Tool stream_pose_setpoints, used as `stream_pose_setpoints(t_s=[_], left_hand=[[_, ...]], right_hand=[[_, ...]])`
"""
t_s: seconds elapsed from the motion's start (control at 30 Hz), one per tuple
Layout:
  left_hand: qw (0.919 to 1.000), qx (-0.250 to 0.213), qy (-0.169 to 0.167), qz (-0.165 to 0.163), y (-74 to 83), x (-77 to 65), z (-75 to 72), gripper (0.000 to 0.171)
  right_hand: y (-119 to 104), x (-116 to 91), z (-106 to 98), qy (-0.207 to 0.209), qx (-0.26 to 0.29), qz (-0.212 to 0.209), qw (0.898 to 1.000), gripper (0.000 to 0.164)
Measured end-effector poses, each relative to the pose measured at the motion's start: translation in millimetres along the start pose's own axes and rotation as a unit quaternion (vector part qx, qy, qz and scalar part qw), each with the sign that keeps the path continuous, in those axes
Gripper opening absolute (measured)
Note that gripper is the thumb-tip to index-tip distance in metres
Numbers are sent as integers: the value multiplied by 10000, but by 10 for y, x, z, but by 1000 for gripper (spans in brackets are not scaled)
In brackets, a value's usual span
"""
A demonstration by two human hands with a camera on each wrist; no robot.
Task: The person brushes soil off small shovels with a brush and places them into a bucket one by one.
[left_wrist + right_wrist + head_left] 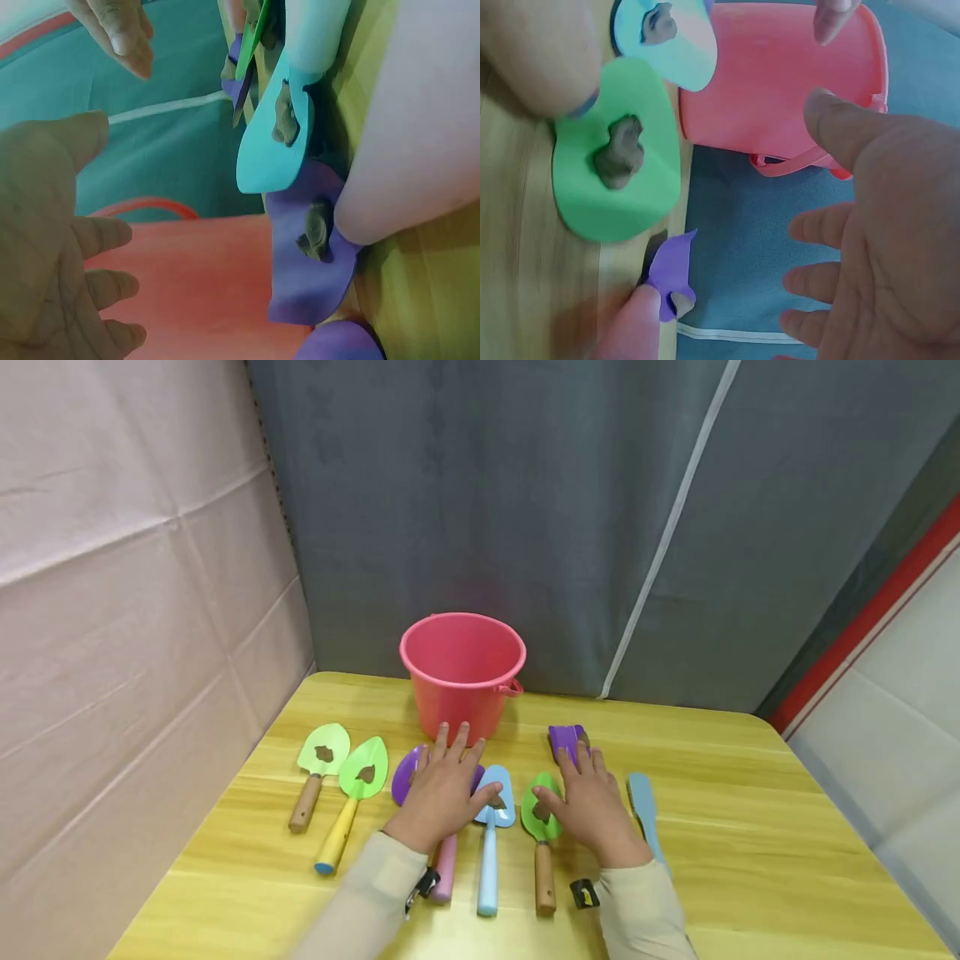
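Note:
My left hand [442, 793], fingers spread, is over a purple trowel with a pink handle [445, 872], hiding part of its blade. Between my hands lies a light-blue trowel [488, 868]. My right hand [596, 810] hovers with straight fingers, its thumb over a green trowel with a wooden handle [545, 877]. Ahead of its fingertips is a purple blade [566, 739], its handle hidden beneath the hand. Both palms are bare in the wrist views. Brown lumps sit on the blades, such as the lump [620, 154] on the green one.
A pink-red bucket [461, 710] stands upright at the back of the wooden table [750, 827], against a dark curtain [450, 485]. Two green-bladed trowels lie at left, one with a wooden handle [306, 806], the other yellow-handled [337, 837]. Right of my right hand lies a light-blue tool [643, 802].

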State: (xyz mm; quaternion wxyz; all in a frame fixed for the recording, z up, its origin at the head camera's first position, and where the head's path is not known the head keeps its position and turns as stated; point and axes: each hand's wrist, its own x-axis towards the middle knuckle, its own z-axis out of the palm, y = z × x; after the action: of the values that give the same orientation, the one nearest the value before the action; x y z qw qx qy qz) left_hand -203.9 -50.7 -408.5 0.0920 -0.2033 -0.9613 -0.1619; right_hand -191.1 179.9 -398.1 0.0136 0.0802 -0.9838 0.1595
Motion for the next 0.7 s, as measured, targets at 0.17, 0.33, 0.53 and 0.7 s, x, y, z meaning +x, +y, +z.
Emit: stream_pose_setpoints(t_s=[0.17,0.33,0.53,0.7], left_hand=[[9980,-253,-287,499,-6,-11,-40,72],[9874,54,-481,1504,-19,-54,-80,62],[9574,1002,-676,2624,3,-117,-120,49],[9347,1445,-857,3132,37,-96,-167,43]], right_hand=[[138,22,-51,248,-207,-436,9985,75],[397,20,-185,402,-389,-892,9944,67],[762,-33,-320,177,-559,-1031,9929,63],[1017,-88,-360,43,-755,-987,9922,58]])
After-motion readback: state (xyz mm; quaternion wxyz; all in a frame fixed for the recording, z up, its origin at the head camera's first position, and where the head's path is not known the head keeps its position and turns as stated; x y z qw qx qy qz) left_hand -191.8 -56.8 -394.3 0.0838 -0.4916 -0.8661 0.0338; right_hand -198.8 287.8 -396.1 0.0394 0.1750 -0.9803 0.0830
